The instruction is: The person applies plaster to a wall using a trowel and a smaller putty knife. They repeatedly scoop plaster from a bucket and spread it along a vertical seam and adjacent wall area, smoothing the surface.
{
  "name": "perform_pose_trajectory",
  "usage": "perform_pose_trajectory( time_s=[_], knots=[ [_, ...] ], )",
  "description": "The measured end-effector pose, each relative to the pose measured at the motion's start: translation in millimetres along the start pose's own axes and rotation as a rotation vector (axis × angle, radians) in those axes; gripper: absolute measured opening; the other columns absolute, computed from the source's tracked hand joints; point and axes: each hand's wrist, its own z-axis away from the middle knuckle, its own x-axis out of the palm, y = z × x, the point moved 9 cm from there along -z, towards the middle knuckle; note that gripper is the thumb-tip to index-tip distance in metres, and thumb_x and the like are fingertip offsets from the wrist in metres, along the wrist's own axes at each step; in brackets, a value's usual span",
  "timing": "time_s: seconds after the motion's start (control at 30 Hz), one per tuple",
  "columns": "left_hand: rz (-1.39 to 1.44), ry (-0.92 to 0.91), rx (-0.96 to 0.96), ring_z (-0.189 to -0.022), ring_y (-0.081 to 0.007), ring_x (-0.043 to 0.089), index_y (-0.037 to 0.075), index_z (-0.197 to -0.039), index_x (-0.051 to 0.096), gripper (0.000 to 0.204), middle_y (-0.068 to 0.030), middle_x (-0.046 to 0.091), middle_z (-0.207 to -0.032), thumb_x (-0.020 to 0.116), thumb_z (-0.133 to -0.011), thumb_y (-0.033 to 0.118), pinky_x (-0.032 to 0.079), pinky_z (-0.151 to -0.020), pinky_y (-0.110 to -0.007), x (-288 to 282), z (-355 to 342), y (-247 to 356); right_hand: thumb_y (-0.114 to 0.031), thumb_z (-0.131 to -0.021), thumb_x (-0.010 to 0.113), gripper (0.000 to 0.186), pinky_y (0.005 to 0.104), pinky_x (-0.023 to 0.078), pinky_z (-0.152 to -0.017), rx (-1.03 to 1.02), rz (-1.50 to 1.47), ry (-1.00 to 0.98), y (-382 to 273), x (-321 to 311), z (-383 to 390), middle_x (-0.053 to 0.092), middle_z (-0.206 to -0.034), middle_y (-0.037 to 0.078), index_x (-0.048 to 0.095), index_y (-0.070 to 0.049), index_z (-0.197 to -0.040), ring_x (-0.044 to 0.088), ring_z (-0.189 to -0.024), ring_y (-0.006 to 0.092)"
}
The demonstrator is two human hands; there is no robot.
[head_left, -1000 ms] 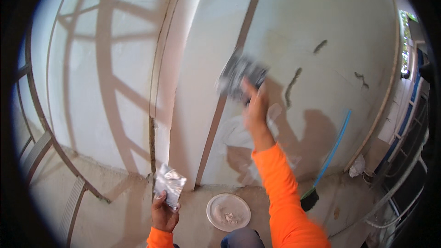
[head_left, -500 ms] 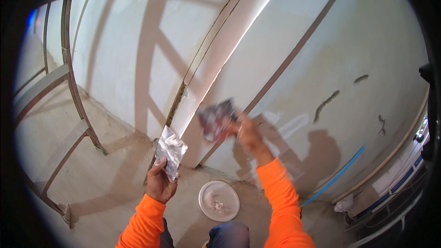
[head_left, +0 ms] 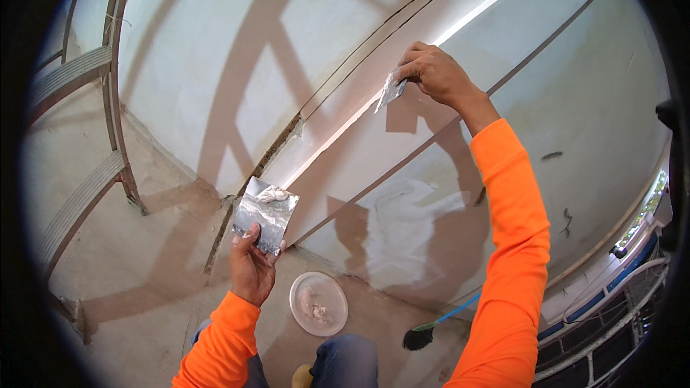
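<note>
Just beyond the knees [head_left: 347, 359], a round white dish [head_left: 333, 292] is set on the floor, with pale paste [head_left: 313, 307] lumped inside it. Past its left side, a flat metal plate [head_left: 253, 210] is gripped near its lower end by the left hand [head_left: 251, 273], thumb on its face; its long axis is tilted slightly right, and white putty [head_left: 273, 194] is carried near its far edge. Beside the wall's pale corner edge, a metal blade [head_left: 389, 93] is pinched by the right hand [head_left: 440, 75], its free edge pointed down and left; whether the wall [head_left: 575, 65] is touched cannot be told. A blue-handled broom [head_left: 418, 338] is partly hidden by the right sleeve [head_left: 507, 244]. At far left, a ladder [head_left: 68, 79] is stood well apart from both hands. Low on the wall, a white patch [head_left: 402, 230] is smeared.
</note>
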Motion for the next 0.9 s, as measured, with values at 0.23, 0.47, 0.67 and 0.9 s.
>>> perform_pose_trajectory(
  time_s=[0.23, 0.47, 0.67, 0.9],
  knots=[
    [0.0, -0.014, 0.0, -0.113, -0.0249, 0.072, 0.009, -0.143, 0.05, 0.041, -0.0077, 0.068, -0.13, 0.059, -0.105, 0.019, 0.062, -0.085, -0.041, -0.5, 1.0, 9.1, 0.003, -0.084, 0.07, 0.027, 0.0354, 0.059, -0.092, 0.082, -0.019, -0.157, 3.5, 30.6, -2.0, 0.075, -0.103, 0.0, 0.084, -0.016, -0.099, 0.065, -0.109, 0.0226],
    [-0.014, -0.011, 0.022, -0.116, -0.0216, 0.07, 0.01, -0.142, 0.05, 0.041, -0.0062, 0.067, -0.129, 0.063, -0.104, 0.02, 0.063, -0.091, -0.048, -0.3, 6.2, 21.3, 0.002, -0.081, 0.074, 0.028, 0.0342, 0.058, -0.093, 0.098, -0.077, -0.199, -19.4, 70.2, -1.7, 0.075, -0.104, -0.002, 0.083, -0.015, -0.102, 0.064, -0.111, 0.021],
    [0.008, 0.021, 0.075, -0.113, -0.0253, 0.072, 0.008, -0.141, 0.05, 0.038, -0.008, 0.069, -0.129, 0.06, -0.106, 0.021, 0.061, -0.085, -0.041, -1.4, 9.5, 24.8, -0.009, -0.086, 0.067, 0.025, 0.0348, 0.059, -0.091, 0.004, -0.076, -0.167, -63.7, 124.8, 0.6, 0.076, -0.101, -0.001, 0.085, -0.021, -0.098, 0.065, -0.11, 0.0218],
    [0.036, 0.058, 0.111, -0.111, -0.0229, 0.072, 0.011, -0.137, 0.053, 0.035, -0.0057, 0.069, -0.127, 0.062, -0.105, 0.02, 0.062, -0.086, -0.042, -0.9, 13.1, 29.1, -0.015, -0.08, 0.066, 0.019, 0.0353, 0.057, -0.088, -0.106, -0.12, -0.144, -129.9, 226.9, 1.5, 0.075, -0.093, 0.0, 0.083, -0.019, -0.087, 0.065, -0.099, 0.024]
  ],
)
